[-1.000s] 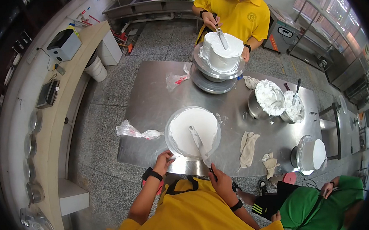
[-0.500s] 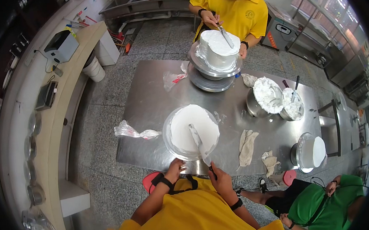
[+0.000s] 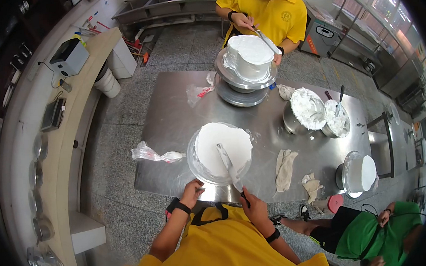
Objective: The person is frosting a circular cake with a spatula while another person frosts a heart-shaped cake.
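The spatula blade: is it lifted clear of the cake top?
No, the spatula blade lies flat on the white cake, held by the right hand.

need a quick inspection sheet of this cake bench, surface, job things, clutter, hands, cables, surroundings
surface: steel table, smeared near the bowls
job's things: white iced cake on a turntable; spatula lying across its top
clutter: cloths, plastic bags, two cream bowls
grips: left hand at the turntable edge; right hand shut on the spatula handle
cables: one on the side counter by the printer
surroundings: two other people, two more cakes
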Available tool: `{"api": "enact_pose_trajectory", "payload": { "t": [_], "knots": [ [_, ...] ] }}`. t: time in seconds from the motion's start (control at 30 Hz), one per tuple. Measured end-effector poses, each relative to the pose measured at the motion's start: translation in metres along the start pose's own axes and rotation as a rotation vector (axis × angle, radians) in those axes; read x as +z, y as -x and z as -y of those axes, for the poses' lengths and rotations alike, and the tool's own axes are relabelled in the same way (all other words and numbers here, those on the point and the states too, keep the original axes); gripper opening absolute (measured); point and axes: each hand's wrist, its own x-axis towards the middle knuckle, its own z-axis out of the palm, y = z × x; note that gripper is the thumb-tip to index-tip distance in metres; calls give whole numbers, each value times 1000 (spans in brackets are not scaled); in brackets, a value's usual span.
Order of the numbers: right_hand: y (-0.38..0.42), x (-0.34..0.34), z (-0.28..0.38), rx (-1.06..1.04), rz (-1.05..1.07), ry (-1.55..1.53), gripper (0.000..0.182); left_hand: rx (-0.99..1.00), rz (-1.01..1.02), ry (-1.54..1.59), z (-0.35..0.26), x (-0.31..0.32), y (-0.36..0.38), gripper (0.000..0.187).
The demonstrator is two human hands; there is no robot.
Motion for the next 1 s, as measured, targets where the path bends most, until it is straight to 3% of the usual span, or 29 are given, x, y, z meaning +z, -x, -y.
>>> {"api": "enact_pose_trajectory", "payload": {
  "t": [0.2,0.3,0.4,0.43,0.53,0.77,1.0],
  "knots": [
    [-1,4,-5,-1,14,15,44,-100,128,-93,18,24,18,29],
    [-3,0,-1,2,18,5,44,-93,122,-74,23,23,10,36],
    [-3,-1,-1,-8,17,-1,44,99,15,67,22,-5,-20,42],
    [-3,-1,-1,-6,20,-2,44,108,-63,21,1,1,-11,42],
    [-3,0,-1,-10,10,-8,43,106,-28,38,-24,-10,-14,43],
    [-2,1,3,30,35,7,43,24,-79,29,2,7,6,36],
    [-2,4,3,16,42,3,42,-76,26,-57,29,28,19,39]
  ]
}}
